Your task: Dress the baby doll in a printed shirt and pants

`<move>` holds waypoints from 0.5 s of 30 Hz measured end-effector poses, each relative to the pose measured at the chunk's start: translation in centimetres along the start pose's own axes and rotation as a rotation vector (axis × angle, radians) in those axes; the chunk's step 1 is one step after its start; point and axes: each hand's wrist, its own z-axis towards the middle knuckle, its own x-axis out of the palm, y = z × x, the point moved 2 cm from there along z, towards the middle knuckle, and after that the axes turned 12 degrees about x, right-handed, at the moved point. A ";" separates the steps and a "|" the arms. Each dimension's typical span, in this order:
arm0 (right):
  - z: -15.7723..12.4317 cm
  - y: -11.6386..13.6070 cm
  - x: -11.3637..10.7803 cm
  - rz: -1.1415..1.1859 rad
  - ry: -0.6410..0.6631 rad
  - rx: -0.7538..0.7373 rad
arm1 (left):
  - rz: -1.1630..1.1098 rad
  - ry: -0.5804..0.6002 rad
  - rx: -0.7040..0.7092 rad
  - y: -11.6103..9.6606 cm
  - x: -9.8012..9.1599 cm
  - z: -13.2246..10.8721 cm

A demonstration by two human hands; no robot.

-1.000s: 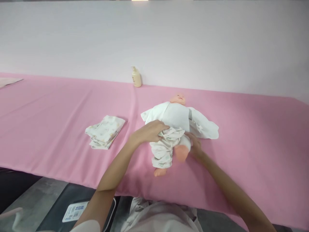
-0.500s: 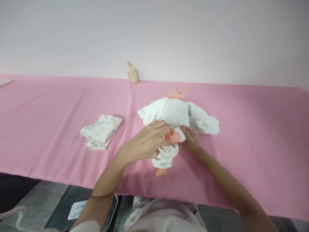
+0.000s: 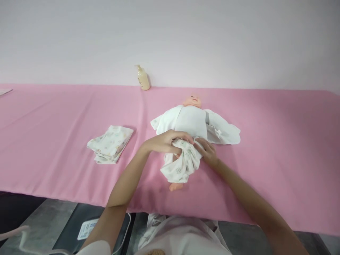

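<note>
A baby doll (image 3: 192, 118) in a white top lies on its back on the pink-covered table (image 3: 66, 117), head toward the wall. Printed white trousers (image 3: 180, 164) cover its legs, and one bare foot (image 3: 175, 186) sticks out below. My left hand (image 3: 164, 141) is closed on the trousers' waistband at the doll's left hip. On the other side, my right hand (image 3: 207, 151) pinches the same waistband.
A folded stack of printed cloth (image 3: 110, 144) lies on the table left of the doll. A cream pump bottle (image 3: 142, 78) stands at the back by the wall. The table's front edge runs just below the doll's foot.
The doll's bare leg, visible a moment ago, is now covered by the trousers. Both hands have moved up to the waistband at the doll's hips.
</note>
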 end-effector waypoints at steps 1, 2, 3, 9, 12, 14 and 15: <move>-0.2 0.0 0.1 0.006 0.010 0.014 | 0.035 -0.017 -0.027 0.6 0.2 0.4; -0.3 -0.1 0.2 0.013 0.023 0.031 | 0.094 -0.033 -0.056 1.0 0.4 0.7; -0.4 -0.1 0.2 0.023 0.035 0.063 | 0.165 -0.051 -0.081 1.2 0.6 0.9; -0.1 0.3 -0.3 0.193 0.181 0.449 | 0.383 -0.185 -0.074 -1.6 -0.1 -0.1; 0.2 0.6 -0.7 0.307 0.223 0.584 | 0.279 -0.063 -0.042 -3.3 -0.1 -0.9; 0.4 0.7 -0.8 0.348 0.233 0.647 | 0.224 0.037 0.019 -4.0 0.2 -1.0; 0.4 0.7 -0.7 0.368 0.234 0.679 | 0.218 0.074 0.054 -4.2 0.4 -0.9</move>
